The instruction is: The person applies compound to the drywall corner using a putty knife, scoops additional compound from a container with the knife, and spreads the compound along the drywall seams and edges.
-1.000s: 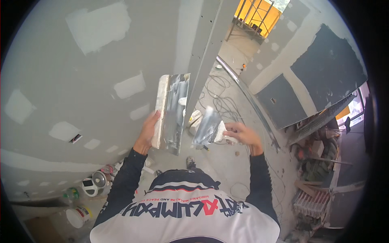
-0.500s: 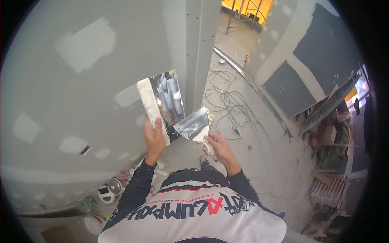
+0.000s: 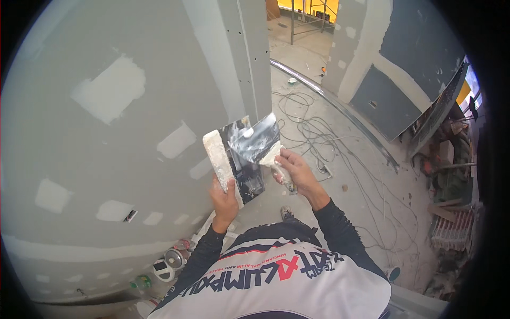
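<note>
My left hand is closed round the pale, compound-crusted grip of a wide taping knife, its rectangular metal blade tilted in front of me. In my right hand is a putty knife with a flared blade, held by its smeared handle. The putty knife's blade overlaps the upper part of the taping knife's blade and hides some of it. Whether the two blades touch, I cannot tell. Whitish smears streak the putty knife's metal.
Left of my hands rises a grey drywall with pale patches, ending at a corner. Loose cables lie across the floor beside a long metal track. Containers stand at the wall's foot. Piled materials line the right; scaffolding stands far off.
The putty knife has risen from beside the taping knife's lower corner to overlap its upper blade. The taping knife sits lower and further right in view; the whole view has also shifted.
</note>
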A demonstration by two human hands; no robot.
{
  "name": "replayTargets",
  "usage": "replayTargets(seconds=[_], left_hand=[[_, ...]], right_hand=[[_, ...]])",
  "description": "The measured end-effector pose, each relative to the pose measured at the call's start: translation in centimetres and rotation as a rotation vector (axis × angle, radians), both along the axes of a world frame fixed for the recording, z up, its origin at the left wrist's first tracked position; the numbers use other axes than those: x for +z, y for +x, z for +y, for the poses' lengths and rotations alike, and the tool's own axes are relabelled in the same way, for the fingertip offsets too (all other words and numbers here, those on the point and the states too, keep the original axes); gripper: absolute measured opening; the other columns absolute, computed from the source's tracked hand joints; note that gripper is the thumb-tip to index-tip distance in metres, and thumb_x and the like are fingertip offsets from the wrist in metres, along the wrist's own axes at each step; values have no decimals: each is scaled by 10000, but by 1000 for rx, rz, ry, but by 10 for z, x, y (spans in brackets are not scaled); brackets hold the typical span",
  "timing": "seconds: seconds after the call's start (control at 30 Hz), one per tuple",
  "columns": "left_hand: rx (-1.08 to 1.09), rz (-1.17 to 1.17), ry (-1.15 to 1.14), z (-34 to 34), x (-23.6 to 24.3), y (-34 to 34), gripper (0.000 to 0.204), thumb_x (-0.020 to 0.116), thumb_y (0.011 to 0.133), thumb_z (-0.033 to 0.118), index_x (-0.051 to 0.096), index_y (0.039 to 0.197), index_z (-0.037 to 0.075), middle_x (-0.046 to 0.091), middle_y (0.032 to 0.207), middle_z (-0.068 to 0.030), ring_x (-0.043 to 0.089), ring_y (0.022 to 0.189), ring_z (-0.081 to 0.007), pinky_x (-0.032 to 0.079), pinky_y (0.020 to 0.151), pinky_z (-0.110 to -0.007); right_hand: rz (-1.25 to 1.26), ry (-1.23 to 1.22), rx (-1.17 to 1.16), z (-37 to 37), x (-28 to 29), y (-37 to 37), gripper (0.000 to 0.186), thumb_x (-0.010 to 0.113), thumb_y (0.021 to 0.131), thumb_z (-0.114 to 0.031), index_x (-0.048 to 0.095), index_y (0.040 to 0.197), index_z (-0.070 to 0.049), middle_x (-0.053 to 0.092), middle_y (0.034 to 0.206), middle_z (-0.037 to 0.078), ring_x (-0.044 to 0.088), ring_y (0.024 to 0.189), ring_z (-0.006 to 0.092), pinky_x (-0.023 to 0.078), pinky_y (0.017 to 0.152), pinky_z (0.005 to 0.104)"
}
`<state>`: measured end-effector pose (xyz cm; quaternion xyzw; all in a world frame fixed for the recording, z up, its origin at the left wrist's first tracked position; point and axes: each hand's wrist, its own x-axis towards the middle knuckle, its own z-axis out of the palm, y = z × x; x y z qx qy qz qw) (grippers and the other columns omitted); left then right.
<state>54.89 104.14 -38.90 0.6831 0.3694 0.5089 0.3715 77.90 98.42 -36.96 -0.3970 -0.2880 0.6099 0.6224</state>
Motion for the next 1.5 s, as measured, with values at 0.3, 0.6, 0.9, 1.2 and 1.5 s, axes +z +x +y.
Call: replayTargets(seconds=[0.3,0.6,0.9,1.2,1.5], left_hand=[[-207,-506,-834,30,-26,-10,493,508,1081,386,496,1394,6,643,1232,-118,665,1090,-207,551,942,-369],[-329,-540,-898,38,-29,-18,476,513,1082,360,497,1405,11,648,1236,-110,671,1083,-192,564,918,-358],[-277,-501,-913,21,-32,-21,455,501,1087,350,514,1382,3,656,1214,-102,694,974,-169,583,847,-325],[81,-36,-269,31,-12,-43,427,475,1104,261,499,1387,-57,627,1247,-145,572,1123,-188,424,1030,-335],[-16,186,-18,49,12,-53,312,526,1065,180,545,1246,-73,706,968,-198,662,871,-211,515,798,-368]], right_hand=[[-1317,666,-285,-14,23,-19,623,606,837,74,594,1417,-156,628,1356,80,626,857,201,551,713,315],[-1745,678,-351,-4,-30,-6,753,572,766,75,590,1448,-243,563,1467,59,626,809,235,552,669,334],[-1763,504,-492,15,-35,32,718,571,800,56,580,1457,-236,566,1453,88,663,938,290,554,786,378],[-491,-114,-41,-39,-39,53,371,596,1010,-68,585,1381,-52,665,1092,74,662,819,155,540,702,295],[32,-185,436,-27,-44,-55,278,540,1062,-135,581,1305,-3,627,916,6,560,687,63,456,573,233]])
